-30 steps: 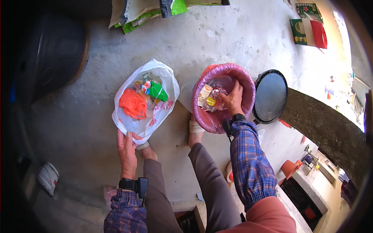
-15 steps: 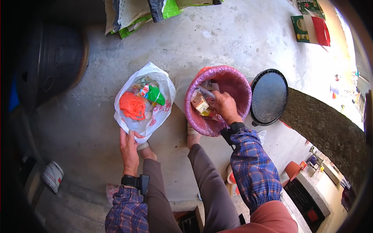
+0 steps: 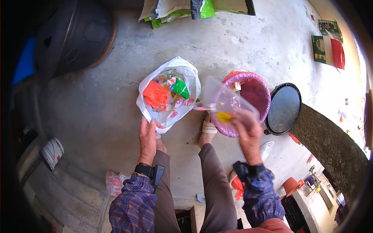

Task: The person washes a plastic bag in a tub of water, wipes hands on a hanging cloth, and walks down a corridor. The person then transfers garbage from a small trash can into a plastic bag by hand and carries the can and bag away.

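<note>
My left hand [image 3: 148, 141] grips the near rim of a white plastic bag [image 3: 144, 83], which is held wide at the mouth. Inside it lie a crumpled orange-red plastic bag [image 3: 155, 95], a green wrapper [image 3: 180, 89] and other scraps. My right hand [image 3: 249, 136], smeared by motion, is closed on a clear plastic wrapper [image 3: 211, 91] with a yellow patch. That wrapper hangs in front of the left side of a bin [image 3: 265, 93] lined with a pink plastic bag. A small pale box [image 3: 236, 86] shows at the bin's far left edge.
Right of the bin is a round dark lid [image 3: 285, 108]. A large dark barrel [image 3: 74, 35] stands at the far left, and flattened sacks [image 3: 202, 8] lie ahead. Beer cartons [image 3: 328, 50] are at the upper right. A pink plastic bag [image 3: 114, 183] lies near my left forearm.
My right hand has come up out of the bin with the clear wrapper and moved nearer to me. My left hand stays on the white bag. The whole view has shifted.
</note>
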The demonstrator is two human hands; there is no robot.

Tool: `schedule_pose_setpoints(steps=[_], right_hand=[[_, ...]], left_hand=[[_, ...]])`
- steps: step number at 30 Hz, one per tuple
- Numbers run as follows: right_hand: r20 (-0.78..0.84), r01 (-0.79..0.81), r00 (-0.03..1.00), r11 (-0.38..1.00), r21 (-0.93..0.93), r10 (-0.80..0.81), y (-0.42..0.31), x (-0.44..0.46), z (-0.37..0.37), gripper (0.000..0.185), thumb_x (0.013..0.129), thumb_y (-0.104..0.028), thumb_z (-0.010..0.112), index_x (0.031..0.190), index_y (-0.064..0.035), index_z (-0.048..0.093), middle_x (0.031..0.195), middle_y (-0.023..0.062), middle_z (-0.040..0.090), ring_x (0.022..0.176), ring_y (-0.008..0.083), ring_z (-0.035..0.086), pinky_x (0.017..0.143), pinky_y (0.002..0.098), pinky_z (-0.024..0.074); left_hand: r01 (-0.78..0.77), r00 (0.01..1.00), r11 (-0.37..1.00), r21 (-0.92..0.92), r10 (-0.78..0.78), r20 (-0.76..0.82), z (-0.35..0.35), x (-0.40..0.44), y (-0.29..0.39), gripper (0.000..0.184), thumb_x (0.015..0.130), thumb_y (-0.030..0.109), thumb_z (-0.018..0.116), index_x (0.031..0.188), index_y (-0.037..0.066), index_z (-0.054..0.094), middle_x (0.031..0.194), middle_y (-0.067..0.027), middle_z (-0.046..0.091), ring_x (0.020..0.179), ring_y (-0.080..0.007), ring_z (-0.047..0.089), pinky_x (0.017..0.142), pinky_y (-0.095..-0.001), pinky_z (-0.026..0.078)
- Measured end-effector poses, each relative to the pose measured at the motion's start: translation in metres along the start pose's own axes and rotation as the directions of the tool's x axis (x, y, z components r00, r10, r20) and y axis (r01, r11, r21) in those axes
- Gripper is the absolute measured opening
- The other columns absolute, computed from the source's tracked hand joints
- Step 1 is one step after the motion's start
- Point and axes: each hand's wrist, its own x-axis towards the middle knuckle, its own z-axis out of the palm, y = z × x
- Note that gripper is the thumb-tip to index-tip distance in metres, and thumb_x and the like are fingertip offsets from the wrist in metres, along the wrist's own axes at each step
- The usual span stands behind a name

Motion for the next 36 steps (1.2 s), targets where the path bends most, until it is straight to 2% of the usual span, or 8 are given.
schedule_pose_setpoints(steps=[7,10,14,17,21,24,26,36], right_hand=[[0.321,-0.267,0.899,0.954,-0.135,0.297,0.072,0.057,0.183,0.053,0.081,-0.005,0.068,0.129,-0.0024,0.046,0.105,0.013,0.065,0.092,0.0191,0.065,0.08,0.0305,0.0517],[-0.068,-0.027,0.998,0.954,-0.297,0.007,0.094,0.054,0.211,0.063,0.075,-0.005,0.071,0.132,-0.0045,0.045,0.119,0.0203,0.054,0.105,0.0307,0.057,0.087,0.0365,0.0493],[0.027,0.088,0.996,0.951,-0.297,-0.084,0.076,0.01,0.169,0.057,0.075,-0.002,0.07,0.128,-0.0043,0.048,0.113,0.017,0.056,0.098,0.0285,0.058,0.083,0.0358,0.05],[0.131,-0.111,0.984,0.991,-0.069,0.119,0.055,-0.008,0.128,0.054,0.073,0.005,0.065,0.124,-0.0071,0.05,0.113,0.0155,0.058,0.106,0.0354,0.055,0.093,0.0423,0.0444],[-0.081,0.108,0.977,0.785,-0.609,-0.197,0.093,0.011,0.042,0.065,0.071,0.001,0.07,0.131,-0.0112,0.048,0.124,0.0175,0.05,0.105,0.0351,0.056,0.093,0.0439,0.0449],[-0.181,-0.112,0.982,0.592,-0.798,-0.059,0.107,0.048,0.012,0.086,0.066,-0.004,0.078,0.141,-0.0168,0.038,0.139,0.0205,0.038,0.11,0.0376,0.055,0.092,0.0443,0.0483],[0.033,-0.111,0.97,0.561,-0.82,0.241,0.14,0.07,0.006,0.1,0.061,-0.01,0.081,0.145,-0.0191,0.029,0.147,0.0243,0.026,0.116,0.0457,0.052,0.096,0.0467,0.0466],[-0.05,-0.362,0.915,0.758,-0.542,0.401,0.196,0.115,-0.004,0.065,0.074,-0.011,0.071,0.133,-0.0157,0.044,0.111,0.0198,0.064,0.104,0.0387,0.062,0.086,0.0447,0.05]], left_hand=[[-0.012,1.0,0.999,-0.041,0.013,0.028,-0.016,-0.008,0.001,0.049,0.101,0.022,0.048,0.146,0.007,0.035,0.087,-0.0003,0.055,0.084,-0.0079,0.053,0.082,-0.0264,0.045],[-0.011,1.0,0.996,-0.086,0.011,0.002,-0.026,-0.008,-0.003,0.049,0.101,0.02,0.048,0.146,0.007,0.035,0.087,-0.0001,0.055,0.083,-0.0078,0.052,0.081,-0.0259,0.045],[0.026,0.997,0.999,-0.028,-0.024,0.074,-0.043,-0.002,-0.006,0.05,0.102,0.02,0.045,0.149,0.01,0.03,0.09,0.0013,0.053,0.083,-0.0065,0.051,0.079,-0.0221,0.045],[0.025,0.996,0.99,-0.136,-0.013,0.087,-0.034,0.001,0.003,0.052,0.101,0.02,0.047,0.149,0.01,0.029,0.09,0.0017,0.053,0.084,-0.0078,0.053,0.081,-0.0268,0.046],[0.051,0.996,0.994,-0.094,-0.044,0.075,-0.028,0.003,0.008,0.053,0.1,0.019,0.047,0.149,0.011,0.028,0.089,0.0014,0.052,0.085,-0.0093,0.055,0.083,-0.0298,0.047],[0.047,0.995,0.998,-0.046,-0.043,0.085,-0.02,0.005,0.008,0.051,0.102,0.022,0.045,0.149,0.009,0.028,0.087,0.0006,0.052,0.084,-0.008,0.053,0.087,-0.0315,0.048],[0.05,0.995,0.999,-0.022,-0.048,0.083,-0.018,0.007,0.004,0.051,0.102,0.022,0.045,0.149,0.009,0.028,0.086,0.0006,0.052,0.084,-0.0082,0.053,0.086,-0.0307,0.048],[0.051,0.998,0.998,0.032,-0.052,0.046,0.005,0.003,-0.004,0.051,0.102,0.02,0.044,0.149,0.009,0.027,0.082,0.0002,0.051,0.081,-0.0093,0.054,0.081,-0.0286,0.045]])
